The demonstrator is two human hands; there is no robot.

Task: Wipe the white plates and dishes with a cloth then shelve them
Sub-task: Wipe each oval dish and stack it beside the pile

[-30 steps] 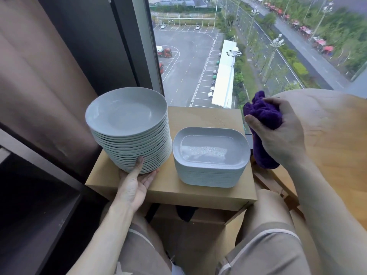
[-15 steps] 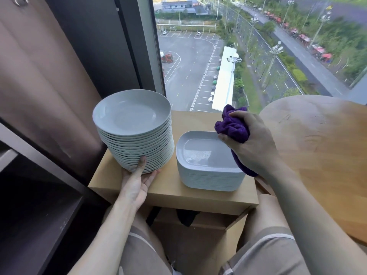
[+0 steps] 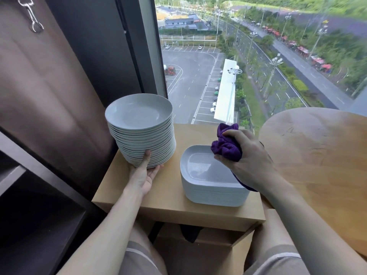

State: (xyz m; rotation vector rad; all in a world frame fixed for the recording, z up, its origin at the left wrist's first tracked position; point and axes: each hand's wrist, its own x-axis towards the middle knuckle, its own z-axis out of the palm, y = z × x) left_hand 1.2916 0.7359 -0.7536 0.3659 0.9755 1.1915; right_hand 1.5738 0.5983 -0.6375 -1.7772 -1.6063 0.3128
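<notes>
White plates (image 3: 139, 116) are stacked high on the counter (image 3: 170, 197). The straight fingers (image 3: 156, 168) of the left hand (image 3: 145, 175) are tucked under the stack's base, with the thumb laid flat up its side. Rectangular dishes (image 3: 200, 169) are piled just right of those fingers. A purple cloth (image 3: 226, 147) is bunched in the curled fingers (image 3: 230, 133) of the right hand (image 3: 250, 161), above the top dish's far right corner.
</notes>
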